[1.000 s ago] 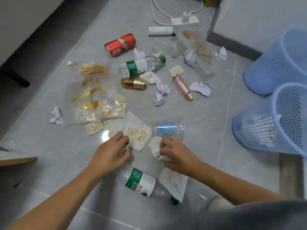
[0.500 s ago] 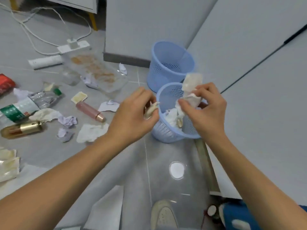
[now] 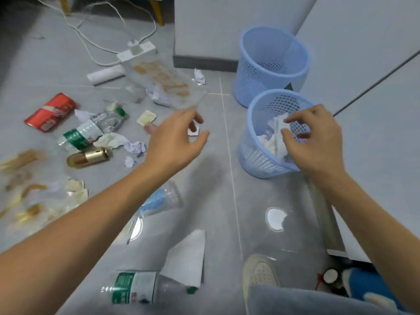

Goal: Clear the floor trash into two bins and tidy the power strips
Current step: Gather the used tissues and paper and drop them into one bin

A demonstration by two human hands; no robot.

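Note:
My right hand (image 3: pixel 314 142) hovers over the near blue bin (image 3: pixel 256 155), fingers spread loosely above the white crumpled paper (image 3: pixel 276 137) lying inside it. My left hand (image 3: pixel 175 139) hangs open and empty over the floor, left of that bin. A second blue bin (image 3: pixel 256 71) stands behind it, near the wall. Two white power strips (image 3: pixel 136 52) (image 3: pixel 104 75) with cables lie at the back. Floor trash includes a red can (image 3: pixel 51 112), a green-label bottle (image 3: pixel 91 130), a gold bottle (image 3: pixel 88 156) and paper balls (image 3: pixel 135 146).
A clear plastic tray (image 3: pixel 168 85) lies by the strips. A clear cup (image 3: pixel 159 201), another bottle (image 3: pixel 141 287) and a white sheet (image 3: pixel 186 260) lie near my shoe (image 3: pixel 259 273). Wrappers (image 3: pixel 34 201) litter the left. White cabinet panels rise on the right.
Both hands carried paper scraps from the floor to the near bin and let them go. My left hand has swung back left, now empty.

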